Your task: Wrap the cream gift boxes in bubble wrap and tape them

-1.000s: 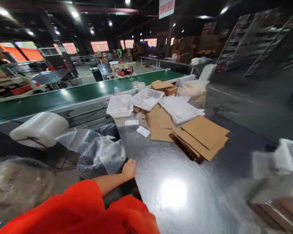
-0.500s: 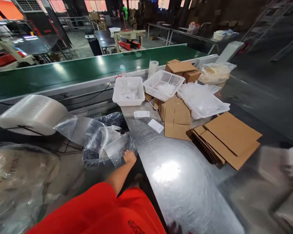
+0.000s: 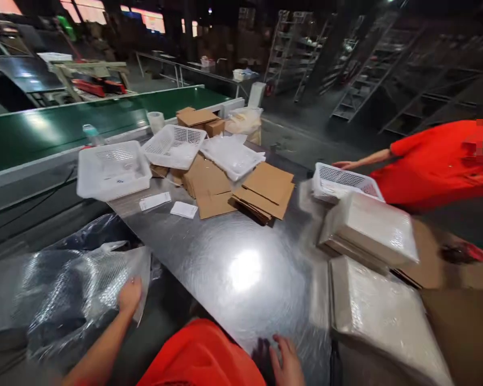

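My left hand (image 3: 130, 295) is closed on the edge of a sheet of bubble wrap (image 3: 100, 276), over a bin lined with dark plastic at the table's left side. The wrap trails away toward the left edge of the view. At the bottom, my right hand (image 3: 285, 360) hovers low at the near part of the metal table (image 3: 209, 268), its fingers apart and nothing in them. Two white paper slips (image 3: 184, 209) lie on the table, farther off. Beyond them stand flattened cardboard boxes (image 3: 268, 187).
White baskets (image 3: 115, 171) stand at the table's far left, before a green conveyor belt (image 3: 116, 115). Plastic-wrapped stacks (image 3: 386, 311) fill the right side. A co-worker in red (image 3: 438, 161) reaches toward a white basket (image 3: 342, 182) there.
The view has swung right, bringing the co-worker and the wrapped stacks into sight. My right hand has come into clear view at the bottom. My left hand keeps hold of the bubble wrap.
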Motion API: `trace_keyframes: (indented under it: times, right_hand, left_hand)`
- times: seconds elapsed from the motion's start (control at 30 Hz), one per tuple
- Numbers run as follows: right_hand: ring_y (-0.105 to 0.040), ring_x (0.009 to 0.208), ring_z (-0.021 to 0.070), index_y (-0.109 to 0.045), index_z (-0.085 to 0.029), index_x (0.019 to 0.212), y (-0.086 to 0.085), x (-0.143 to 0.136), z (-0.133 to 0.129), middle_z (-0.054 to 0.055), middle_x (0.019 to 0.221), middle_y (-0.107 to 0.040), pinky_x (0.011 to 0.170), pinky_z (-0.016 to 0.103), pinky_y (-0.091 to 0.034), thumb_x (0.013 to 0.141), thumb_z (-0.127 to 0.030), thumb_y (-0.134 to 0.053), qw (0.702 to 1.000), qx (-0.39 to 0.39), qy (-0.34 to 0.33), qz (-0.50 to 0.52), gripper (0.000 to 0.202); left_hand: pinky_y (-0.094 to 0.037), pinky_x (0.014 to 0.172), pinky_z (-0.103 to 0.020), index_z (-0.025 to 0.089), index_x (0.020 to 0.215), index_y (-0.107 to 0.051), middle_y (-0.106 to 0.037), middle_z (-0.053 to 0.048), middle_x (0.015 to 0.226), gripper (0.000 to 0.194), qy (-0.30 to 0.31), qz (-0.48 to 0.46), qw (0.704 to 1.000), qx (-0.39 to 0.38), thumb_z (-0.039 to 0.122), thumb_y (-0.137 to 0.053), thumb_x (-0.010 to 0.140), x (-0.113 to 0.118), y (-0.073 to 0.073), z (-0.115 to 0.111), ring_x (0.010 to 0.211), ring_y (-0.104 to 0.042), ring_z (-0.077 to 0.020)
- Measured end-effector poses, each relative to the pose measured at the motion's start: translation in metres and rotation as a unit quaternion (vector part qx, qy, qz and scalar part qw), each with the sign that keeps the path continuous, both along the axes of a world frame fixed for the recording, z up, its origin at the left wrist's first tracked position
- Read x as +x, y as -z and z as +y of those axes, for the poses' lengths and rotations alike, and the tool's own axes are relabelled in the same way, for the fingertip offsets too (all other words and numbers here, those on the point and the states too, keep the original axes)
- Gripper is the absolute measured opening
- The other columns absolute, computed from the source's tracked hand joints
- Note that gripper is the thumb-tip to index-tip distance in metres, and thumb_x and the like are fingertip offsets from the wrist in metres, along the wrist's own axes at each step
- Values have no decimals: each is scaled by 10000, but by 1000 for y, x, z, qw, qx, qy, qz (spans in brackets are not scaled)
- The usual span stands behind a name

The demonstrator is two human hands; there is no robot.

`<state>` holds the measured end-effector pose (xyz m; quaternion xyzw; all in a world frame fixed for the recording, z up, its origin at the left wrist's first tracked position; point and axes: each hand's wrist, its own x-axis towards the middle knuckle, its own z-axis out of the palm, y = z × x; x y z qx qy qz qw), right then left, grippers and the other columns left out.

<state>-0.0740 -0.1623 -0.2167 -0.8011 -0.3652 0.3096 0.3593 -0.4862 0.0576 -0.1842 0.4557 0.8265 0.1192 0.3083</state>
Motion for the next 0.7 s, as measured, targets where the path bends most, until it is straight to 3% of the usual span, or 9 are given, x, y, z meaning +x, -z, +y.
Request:
trace_keyframes:
  times: [0.1, 0.23, 0.33, 0.43, 0.5, 0.57, 0.63, 0.7]
  right_hand:
    - [-687, 841, 339, -704, -224, 776, -18, -14, 10, 148, 884, -729, 810, 479, -562, 548, -758, -676, 992, 15, 68, 105, 581]
    - [-695, 966, 298, -693, -238, 953, -36, -34, 45, 129, 1044, -733, 805, 416, -573, 669, -773, -625, 976, 68, 25, 207, 610]
    - [-660, 1093, 284, -638, -248, 1152, -56, -42, 74, 128, 1189, -699, 871, 404, -555, 637, -724, -707, 962, 115, -18, 245, 705]
    - [-666, 1010, 271, -652, -233, 1101, -76, -33, 93, 110, 1110, -716, 837, 396, -551, 639, -662, -721, 968, 128, -25, 212, 634]
    - [-659, 863, 250, -690, -223, 931, -81, -16, 98, 86, 941, -723, 769, 380, -548, 664, -658, -670, 978, 109, -17, 176, 511]
    - [-622, 732, 233, -701, -215, 770, -79, 10, 101, 72, 785, -688, 660, 356, -529, 634, -652, -648, 987, 76, -9, 144, 461]
    - [-574, 605, 219, -705, -206, 684, -70, 40, 105, 55, 641, -630, 535, 338, -483, 582, -635, -631, 992, 34, -4, 119, 446]
    - [-529, 504, 206, -707, -198, 646, -59, 71, 111, 38, 541, -581, 463, 334, -444, 551, -618, -595, 995, -4, -1, 99, 445]
  left_hand:
    - [-485, 620, -322, 238, 618, -380, -481, 4, 549, 279, 15, -70, 997, 32, 330, -334, 877, 41, -24, 11, 638, -573, -211]
    - [-521, 594, -271, 248, 671, -343, -459, 47, 580, 167, 125, -246, 959, 61, 327, -366, 816, 157, -49, 18, 579, -581, -149]
    - [-509, 534, -257, 238, 696, -378, -469, 61, 567, 120, 213, -329, 919, 40, 293, -420, 793, 244, -66, 13, 516, -583, -132]
    - [-489, 514, -241, 218, 689, -439, -490, 67, 549, 90, 349, -368, 862, -4, 231, -502, 752, 301, -78, 2, 477, -557, -115]
    - [-506, 575, -240, 204, 689, -484, -522, 57, 572, 88, 378, -370, 849, -4, 213, -551, 746, 319, -82, -3, 535, -572, -112]
    - [-538, 680, -272, 192, 746, -548, -603, 20, 680, 68, 377, -360, 853, 20, 245, -570, 781, 322, -80, -7, 658, -619, -135]
    - [-553, 828, -336, 177, 899, -619, -680, -52, 919, 148, 395, -321, 858, 64, 292, -561, 826, 309, -71, -12, 857, -658, -183]
    - [-491, 1020, -403, 158, 1133, -635, -638, -138, 1235, 332, 415, -237, 872, 107, 299, -566, 840, 283, -55, -21, 1137, -613, -244]
